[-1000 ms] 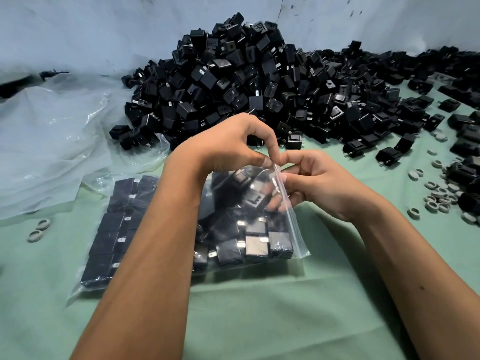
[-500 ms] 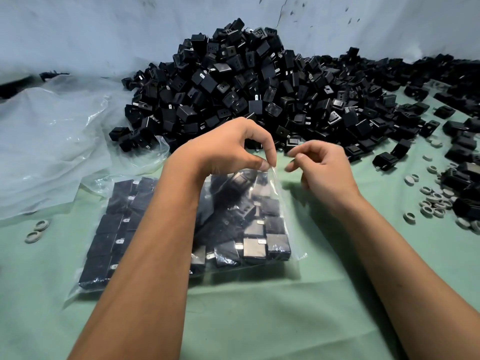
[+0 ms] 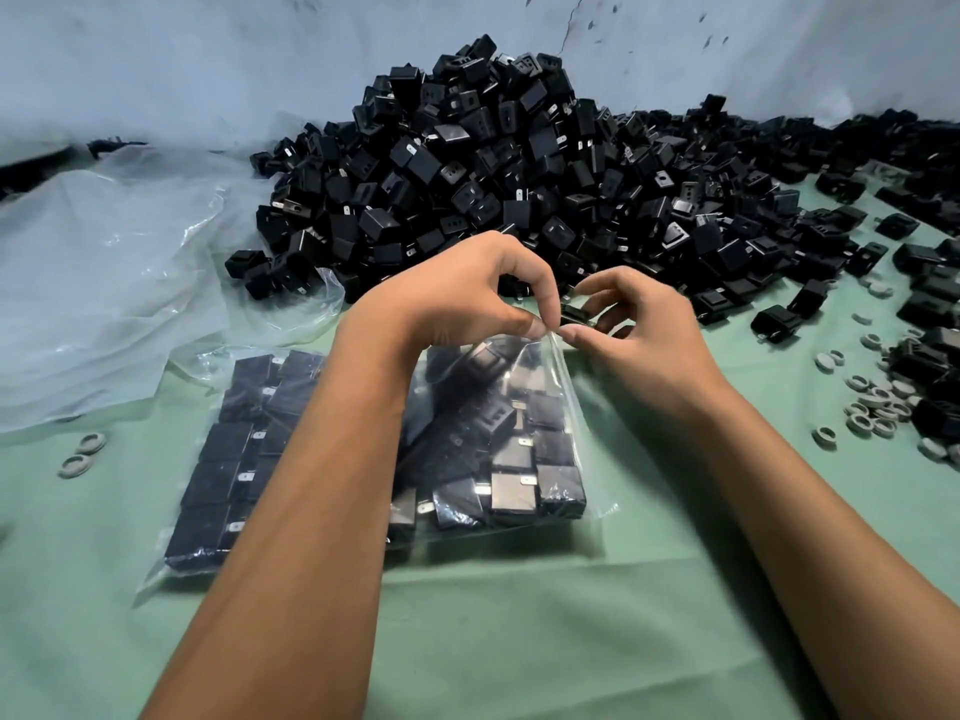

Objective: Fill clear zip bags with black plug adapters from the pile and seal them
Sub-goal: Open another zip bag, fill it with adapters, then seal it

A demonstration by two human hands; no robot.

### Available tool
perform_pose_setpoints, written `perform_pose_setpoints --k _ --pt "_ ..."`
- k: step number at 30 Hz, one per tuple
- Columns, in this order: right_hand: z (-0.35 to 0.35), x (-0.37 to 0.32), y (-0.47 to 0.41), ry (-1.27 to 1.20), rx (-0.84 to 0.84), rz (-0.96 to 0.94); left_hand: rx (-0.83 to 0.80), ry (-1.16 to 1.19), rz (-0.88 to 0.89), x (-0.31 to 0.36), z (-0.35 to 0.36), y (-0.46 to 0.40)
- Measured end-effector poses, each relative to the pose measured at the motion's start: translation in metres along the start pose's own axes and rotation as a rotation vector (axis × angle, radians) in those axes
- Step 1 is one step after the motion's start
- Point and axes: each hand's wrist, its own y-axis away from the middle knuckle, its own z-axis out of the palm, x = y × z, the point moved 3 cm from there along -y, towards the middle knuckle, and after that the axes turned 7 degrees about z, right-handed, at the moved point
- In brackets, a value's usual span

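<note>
A clear zip bag (image 3: 524, 449) packed with black plug adapters lies on the green cloth (image 3: 519, 641) in front of me. My left hand (image 3: 462, 298) pinches the bag's top edge at its far right corner between thumb and forefinger. My right hand (image 3: 644, 335) is right beside it, fingers curled, with a black adapter (image 3: 574, 313) between its thumb and index finger, just past the bag's mouth. The big pile of black adapters (image 3: 519, 174) rises behind both hands. A second bag of adapters (image 3: 223, 459) lies to the left, partly hidden by my left forearm.
Crumpled clear plastic sheeting (image 3: 114, 262) covers the left side. Several grey-white rings (image 3: 878, 402) and loose adapters (image 3: 779, 319) are scattered at the right; two rings (image 3: 80, 457) lie at the left. A pale wall (image 3: 208, 59) stands behind the pile.
My right hand let go of the bag's edge, reached toward the pile's edge, and now is back at the bag's corner with an adapter. My left hand kept its pinch.
</note>
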Motion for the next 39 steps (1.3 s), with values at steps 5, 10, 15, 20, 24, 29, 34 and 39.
perform_pose_setpoints --k 5,10,15,20,24,29,34,39 --pt "-0.006 -0.014 0.024 -0.283 -0.218 -0.089 0.004 -0.025 0.011 0.002 -0.001 -0.001" --pt "0.005 -0.024 0.03 -0.348 -0.411 -0.126 -0.001 -0.025 0.017 0.004 -0.003 0.002" --pt "0.0 -0.026 0.032 -0.525 -0.445 -0.056 0.008 -0.038 0.033 0.008 -0.003 0.002" --pt "0.005 -0.03 0.036 -0.619 -0.473 0.013 0.015 -0.034 0.024 0.007 -0.006 0.003" --pt "0.001 -0.026 0.032 -0.626 -0.398 0.05 0.024 -0.028 0.009 0.007 -0.004 0.003" --pt "0.016 -0.029 0.039 -0.718 -0.589 0.087 0.028 -0.03 0.012 0.005 -0.005 0.003" --pt "0.009 -0.016 0.025 -0.703 -0.287 0.156 0.024 -0.012 0.004 0.005 -0.003 0.002" --pt "0.0 0.003 -0.008 0.102 0.214 0.093 0.014 0.001 -0.028 0.004 0.0 0.001"
